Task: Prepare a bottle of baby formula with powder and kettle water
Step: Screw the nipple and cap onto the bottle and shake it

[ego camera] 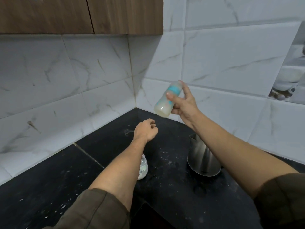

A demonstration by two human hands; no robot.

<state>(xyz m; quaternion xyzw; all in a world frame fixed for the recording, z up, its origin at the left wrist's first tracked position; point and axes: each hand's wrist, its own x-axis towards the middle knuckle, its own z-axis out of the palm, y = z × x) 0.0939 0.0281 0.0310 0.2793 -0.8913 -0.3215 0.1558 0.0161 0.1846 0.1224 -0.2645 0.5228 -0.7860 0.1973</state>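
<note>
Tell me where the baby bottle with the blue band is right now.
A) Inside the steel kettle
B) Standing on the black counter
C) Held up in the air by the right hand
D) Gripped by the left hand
C: the right hand grips the baby bottle, tilted in the air above the counter; the left hand is curled and holds nothing.

Person, two arms in view. Clothing, first item: left sleeve [92, 210], dark olive-brown cloth, loose cut, ending about the elbow, its edge bunched into soft folds. Second item: right sleeve [280, 200], same cloth and colour, likewise gathered near the elbow, with a creased fold along its edge. Forearms bare from sleeve edge to wrist. Both left hand [145, 129] and right hand [183, 103] bare.
</note>
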